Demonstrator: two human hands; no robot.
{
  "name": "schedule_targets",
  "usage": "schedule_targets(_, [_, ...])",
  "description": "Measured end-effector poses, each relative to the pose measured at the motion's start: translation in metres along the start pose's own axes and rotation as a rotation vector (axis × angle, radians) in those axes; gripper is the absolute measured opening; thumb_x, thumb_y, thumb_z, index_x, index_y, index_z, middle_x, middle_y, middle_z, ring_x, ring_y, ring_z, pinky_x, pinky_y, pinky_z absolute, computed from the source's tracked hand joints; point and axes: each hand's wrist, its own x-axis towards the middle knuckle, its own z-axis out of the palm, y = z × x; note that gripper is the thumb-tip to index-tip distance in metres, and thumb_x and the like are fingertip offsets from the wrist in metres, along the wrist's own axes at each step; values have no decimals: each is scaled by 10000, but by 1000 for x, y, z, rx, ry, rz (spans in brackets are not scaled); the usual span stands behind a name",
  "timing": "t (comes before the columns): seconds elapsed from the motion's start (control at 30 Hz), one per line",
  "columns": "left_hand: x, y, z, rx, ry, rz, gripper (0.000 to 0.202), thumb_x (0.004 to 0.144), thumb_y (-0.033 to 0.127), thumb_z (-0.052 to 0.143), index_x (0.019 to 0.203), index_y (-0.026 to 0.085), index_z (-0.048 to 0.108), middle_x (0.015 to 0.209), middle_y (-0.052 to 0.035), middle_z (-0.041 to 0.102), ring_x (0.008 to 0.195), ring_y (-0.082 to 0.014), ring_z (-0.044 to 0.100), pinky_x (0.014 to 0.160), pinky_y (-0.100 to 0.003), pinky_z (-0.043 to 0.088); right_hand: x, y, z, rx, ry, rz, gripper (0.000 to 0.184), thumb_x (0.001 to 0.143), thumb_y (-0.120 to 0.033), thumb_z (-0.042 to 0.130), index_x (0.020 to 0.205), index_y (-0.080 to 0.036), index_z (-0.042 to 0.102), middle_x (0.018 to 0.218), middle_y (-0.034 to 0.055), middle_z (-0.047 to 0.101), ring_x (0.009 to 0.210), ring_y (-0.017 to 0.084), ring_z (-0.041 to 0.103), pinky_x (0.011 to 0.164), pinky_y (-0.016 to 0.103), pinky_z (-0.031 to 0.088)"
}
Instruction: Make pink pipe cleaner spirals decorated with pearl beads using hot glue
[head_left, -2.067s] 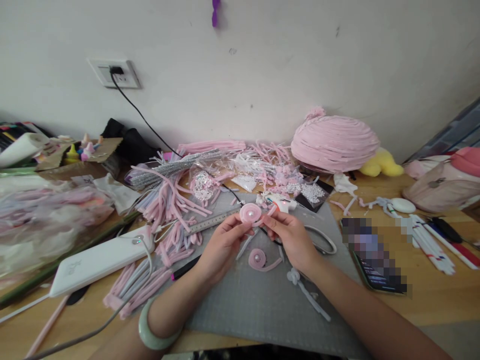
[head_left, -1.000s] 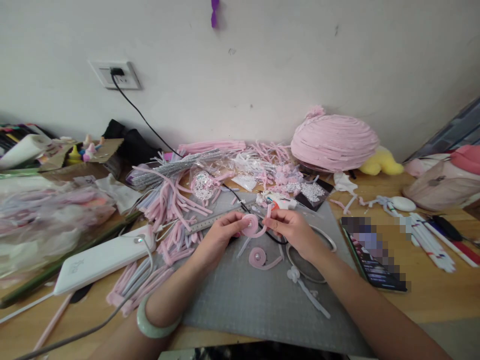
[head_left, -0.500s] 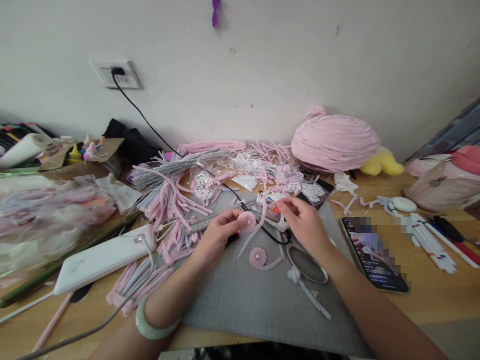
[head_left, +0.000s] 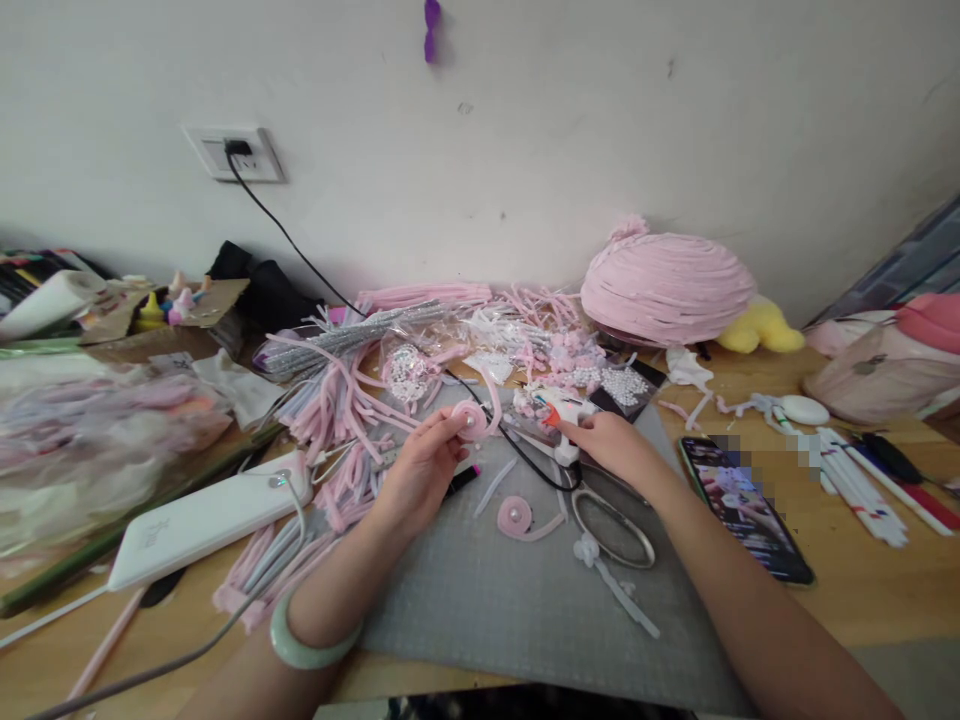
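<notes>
Pinched in the fingertips of my left hand (head_left: pixel 424 460) is a pink pipe-cleaner coil (head_left: pixel 469 420) with a pearl bead at its centre; its loose tail curves up to the right. My right hand (head_left: pixel 611 450) has its fingers closed at a white glue gun (head_left: pixel 568 452) with an orange trigger, above the cutting mat (head_left: pixel 465 610). My fingers partly cover the gun. A second pink coil (head_left: pixel 515 517) with a pearl lies on the mat below. Scissors (head_left: pixel 615 528) rest under my right wrist, their blades mostly hidden. Near them is a pale flower-like piece (head_left: pixel 587 549) on a stem.
Bundles of pink and grey pipe cleaners (head_left: pixel 337 400) and bags of pearl beads (head_left: pixel 411 373) crowd the mat's back and left. A white power bank (head_left: pixel 210 520) with cables lies left. To the right are a phone (head_left: pixel 742 510) and several markers (head_left: pixel 862 490).
My left hand has moved left with the coil, its tail swinging upward. My right hand has lowered slightly and closed around the glue gun.
</notes>
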Motion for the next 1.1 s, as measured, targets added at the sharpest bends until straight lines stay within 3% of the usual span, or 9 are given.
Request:
schedule_targets(0.13, [0,2,0,-96,4,11,132,655,241,686,729,163,609,714,28,606,609,-84,521,556,-194,390,-5,-8,5,434,107,-26,201,659,-377,520,575,-196,544,527,3,543,517,153,493,503,256,340])
schedule_targets(0.23, [-1,4,1,-124,9,61,131,647,228,693,717,166,601,710,37,596,619,-82,520,567,-200,402,-17,-21,8,754,114,-116,106,650,-310,470,638,-205,464,560,-16,516,499,130,493,490,250,381])
schedule_targets(0.33, [-2,6,1,-108,-8,138,126,647,238,697,702,173,604,727,47,584,645,-76,509,589,-199,402,-30,-29,13,975,44,-212,199,638,-325,561,606,-220,396,453,-70,390,385,102,409,404,237,331])
schedule_targets(0.43, [-2,6,1,-67,-19,208,139,648,269,700,710,177,615,745,43,578,660,-81,490,596,-202,388,-38,-31,19,726,78,-209,249,607,-360,675,613,-207,479,429,-59,442,392,110,426,422,247,354])
schedule_targets(0.6, [-2,5,1,21,-12,255,122,674,272,676,708,175,610,727,18,569,686,-107,485,607,-214,357,-42,-31,29,420,250,-291,186,611,-362,680,657,-193,618,658,44,667,654,216,613,623,307,466])
schedule_targets(0.73, [-1,4,1,16,2,259,103,666,246,674,705,173,612,735,28,583,677,-96,482,605,-217,347,-40,-32,32,330,318,-305,134,640,-326,613,614,-195,609,621,46,672,628,219,624,620,311,474])
schedule_targets(1.1, [-1,2,-1,24,3,262,112,675,257,664,716,167,610,759,15,583,718,-111,467,626,-222,338,-39,-32,33,249,342,-261,143,590,-304,507,517,-185,537,479,21,587,496,168,560,497,244,428])
